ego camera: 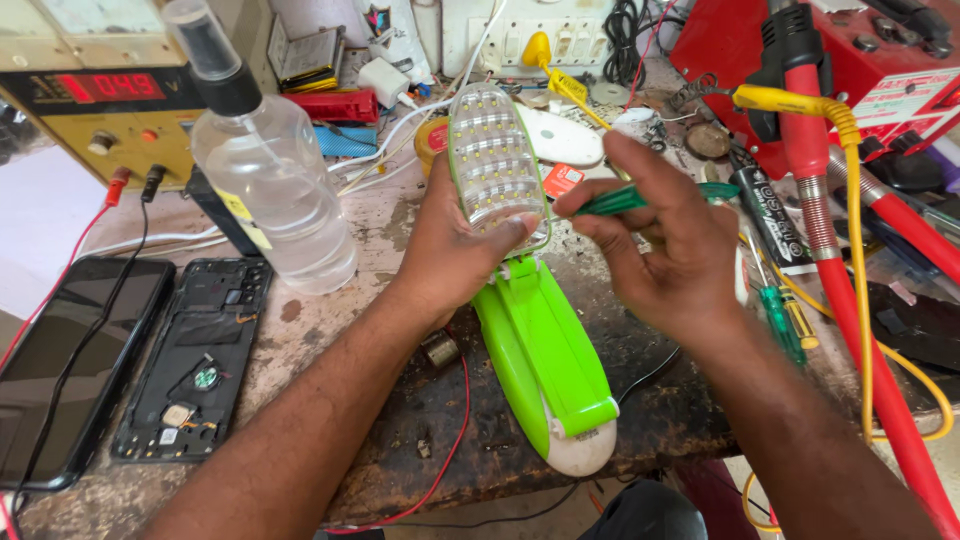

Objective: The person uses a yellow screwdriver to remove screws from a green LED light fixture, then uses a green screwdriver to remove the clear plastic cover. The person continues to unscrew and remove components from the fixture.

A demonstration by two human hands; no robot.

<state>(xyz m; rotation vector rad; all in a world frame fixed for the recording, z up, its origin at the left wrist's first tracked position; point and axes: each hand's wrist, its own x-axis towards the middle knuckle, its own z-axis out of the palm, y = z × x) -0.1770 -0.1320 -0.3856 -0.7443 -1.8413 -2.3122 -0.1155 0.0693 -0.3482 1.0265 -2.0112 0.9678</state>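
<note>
Left hand (455, 245) fingers wrapped tight round neck of lime-green plastic rechargeable lamp (540, 350), thumb pressed on clear-covered white LED panel (493, 165). Right hand (665, 250) fingers pinched together on slim green-handled tool (625, 199), tip aimed at panel's lower edge. Lamp lay lengthwise on worn, stained surface (330, 330), base nearest viewer. Judged: work early; panel cover seemed still seated, casing unopened, prying left to do. Clear plastic spray bottle (268, 185) stood to left, opened black phone (195, 360) beyond.

The right hand (665, 250) hides most of the green-handled tool (615, 200).
</note>
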